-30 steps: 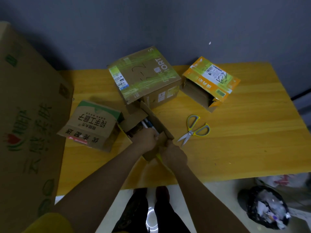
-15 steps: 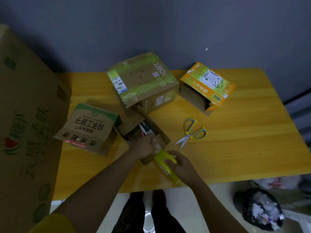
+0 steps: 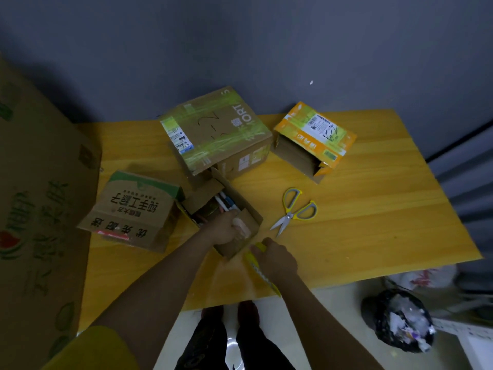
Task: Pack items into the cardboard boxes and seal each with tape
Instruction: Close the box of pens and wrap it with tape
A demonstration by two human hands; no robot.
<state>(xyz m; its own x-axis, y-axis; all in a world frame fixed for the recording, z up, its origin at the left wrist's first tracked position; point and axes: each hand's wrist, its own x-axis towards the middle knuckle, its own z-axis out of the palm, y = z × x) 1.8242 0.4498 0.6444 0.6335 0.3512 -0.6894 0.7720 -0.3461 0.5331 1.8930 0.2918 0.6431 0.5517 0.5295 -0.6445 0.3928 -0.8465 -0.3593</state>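
A black rubbish bag (image 3: 399,320) full of paper scraps sits on the pale floor (image 3: 333,329) at four o'clock. A grey wall (image 3: 240,44) rises at twelve o'clock.

Head view, steeply downward (tabletop (image 3: 373,209))

wall (image 3: 240,36): grey-blue | table (image 3: 373,222): yellow wood | floor (image 3: 320,329): pale | light: dim
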